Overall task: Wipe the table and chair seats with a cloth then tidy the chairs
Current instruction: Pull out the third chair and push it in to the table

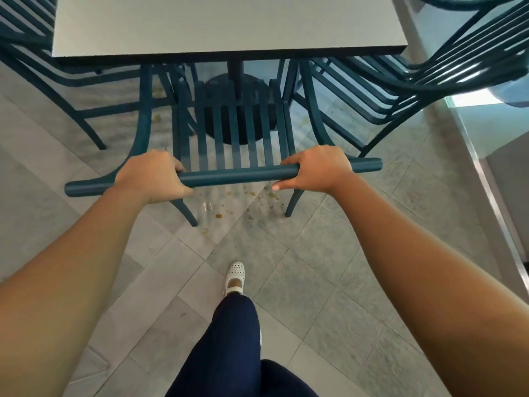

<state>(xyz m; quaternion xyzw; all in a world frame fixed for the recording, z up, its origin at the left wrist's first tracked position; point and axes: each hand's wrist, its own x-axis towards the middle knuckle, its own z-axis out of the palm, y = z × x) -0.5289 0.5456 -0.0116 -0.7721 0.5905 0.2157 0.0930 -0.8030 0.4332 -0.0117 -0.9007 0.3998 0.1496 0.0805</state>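
Right now we hold the teal chair (233, 138) by its round top rail (229, 176), one hand at each side. Our left hand (154, 176) is wrapped around the rail toward 9 o'clock, fingers curled over the far side and thumb under the near side. Our right hand (315, 169) grips the rail toward 3 o'clock, fingers over the top and thumb showing below. The chair stands in the middle of the view, with its slatted seat partly tucked under the near edge of the bench (160, 27). The bench has a pale gray top and fills the view at 12 o'clock. Its dark round foot (229, 90) shows through the chair slats.

Another teal chair (34, 67) stands at 10 o'clock, beside the bench. A third teal chair (415, 67) stands at 2 o'clock, also beside the bench.

The floor (300, 267) is made of gray tiles. Brown crumbs (219, 216) and small spots lie on it just behind the chair we hold, between its two back legs. At 6 o'clock we see our leg in dark blue trousers (232, 339) and a white shoe (235, 277) stepping toward the chair.
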